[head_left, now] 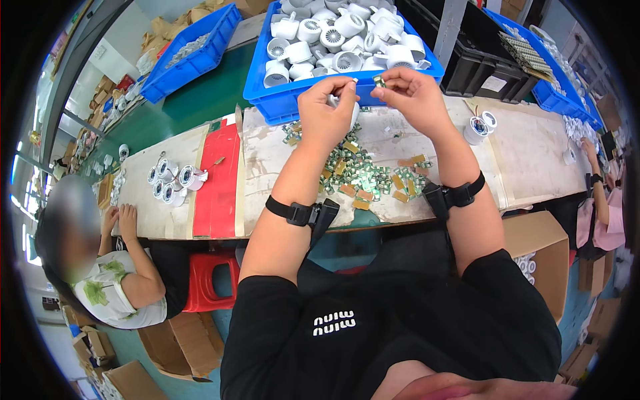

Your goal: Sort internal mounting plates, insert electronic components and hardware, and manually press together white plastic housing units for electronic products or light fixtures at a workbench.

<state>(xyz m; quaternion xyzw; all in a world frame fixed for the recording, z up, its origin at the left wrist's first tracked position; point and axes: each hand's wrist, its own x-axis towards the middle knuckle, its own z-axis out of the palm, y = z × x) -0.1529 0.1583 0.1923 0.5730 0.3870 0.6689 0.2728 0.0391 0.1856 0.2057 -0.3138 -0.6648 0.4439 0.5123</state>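
Observation:
Both of my hands are raised over the near edge of a blue crate heaped with white plastic fan housings. My left hand is closed, with a small white tip at its fingertips. A white plastic part shows behind its fingers, mostly hidden. Between thumb and fingers, my right hand pinches a small green circuit board. The two hands are a short way apart. Below them, a loose pile of small green circuit boards, some with tan pieces, lies on the worn table.
White round units stand on the left table beside red tape; two more stand right. A black crate is behind. A co-worker sits left near a red stool; another person's arm shows right.

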